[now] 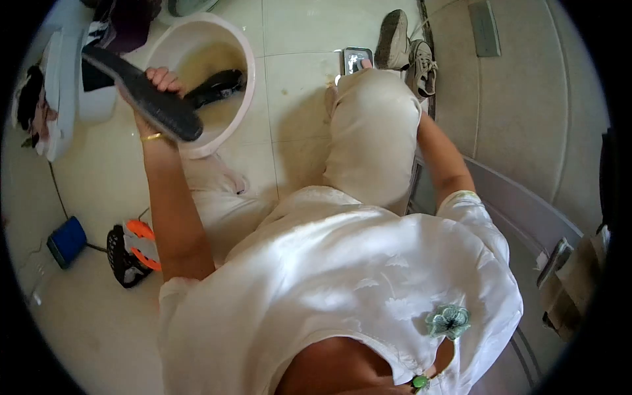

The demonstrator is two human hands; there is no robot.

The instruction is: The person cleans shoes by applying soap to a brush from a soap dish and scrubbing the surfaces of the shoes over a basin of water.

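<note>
My left hand (pixel 164 80) is closed around a dark shoe (pixel 148 99), its long flat sole facing up. The shoe is held at the near left rim of a pale round basin (pixel 245 108). Brownish water stands in the basin, with another black shoe (pixel 220 87) lying in it. My right arm passes behind my bent knee, which hides most of the hand. At the far side of the knee, a fingertip of my right hand (pixel 366 64) shows on a phone (pixel 354 58) with a lit screen; the grip itself is mostly hidden.
A pair of worn sneakers (pixel 421 68) stands by the wall at the upper right. On the left are a white plastic container (pixel 64 99) with cloths, a blue box (pixel 66 241) and a black shoe with orange parts (pixel 128 257). Wet brown spots mark the tiled floor (pixel 293 72).
</note>
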